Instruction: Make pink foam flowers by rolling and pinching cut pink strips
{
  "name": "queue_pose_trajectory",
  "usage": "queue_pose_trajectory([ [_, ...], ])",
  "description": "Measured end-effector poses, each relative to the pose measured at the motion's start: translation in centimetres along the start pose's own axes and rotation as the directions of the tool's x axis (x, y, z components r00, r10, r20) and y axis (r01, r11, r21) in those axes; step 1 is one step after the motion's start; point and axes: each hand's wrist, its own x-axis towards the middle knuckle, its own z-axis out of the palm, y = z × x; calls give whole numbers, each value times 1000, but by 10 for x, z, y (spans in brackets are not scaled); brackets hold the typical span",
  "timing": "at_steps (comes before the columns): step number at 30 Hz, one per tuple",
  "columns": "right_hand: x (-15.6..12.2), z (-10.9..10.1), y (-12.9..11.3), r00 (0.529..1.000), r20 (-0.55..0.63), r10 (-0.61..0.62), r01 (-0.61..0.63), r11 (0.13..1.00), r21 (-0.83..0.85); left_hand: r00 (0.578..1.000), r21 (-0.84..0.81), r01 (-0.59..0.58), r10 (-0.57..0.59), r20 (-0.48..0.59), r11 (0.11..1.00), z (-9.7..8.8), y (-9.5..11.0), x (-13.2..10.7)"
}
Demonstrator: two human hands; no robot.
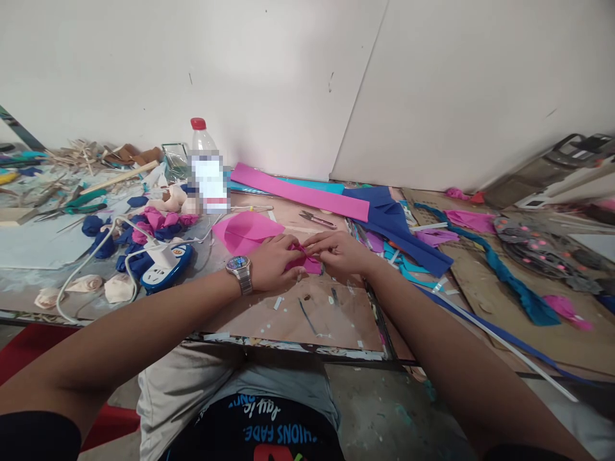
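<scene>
My left hand, with a wristwatch on the wrist, and my right hand meet over a small folded piece of pink foam sheet on the worktable. Fingers of both hands are curled and pinch this piece between them. A larger pink sheet lies flat just behind my left hand. Small scissors lie beyond my hands.
A plastic bottle with a red cap stands at the back. A blue-white power strip, blue, pink and cream foam flowers lie left. A long pink strip, blue sheet and teal scraps lie right.
</scene>
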Motion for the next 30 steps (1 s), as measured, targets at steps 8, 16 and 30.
queue_pose_trajectory([
  [8, -2, 0, 8, 1000, 9, -6, 7, 999, -43, 1000, 17, -7, 7, 17, 1000, 1, -4, 1],
  [16, -1, -1, 8, 999, 36, -16, 19, 996, -90, 999, 45, -54, 54, 6, 998, 1, -12, 0],
  [30, -2, -1, 13, 997, 39, -60, 63, 995, -80, 997, 16, -79, 79, -13, 997, -2, -16, 1],
])
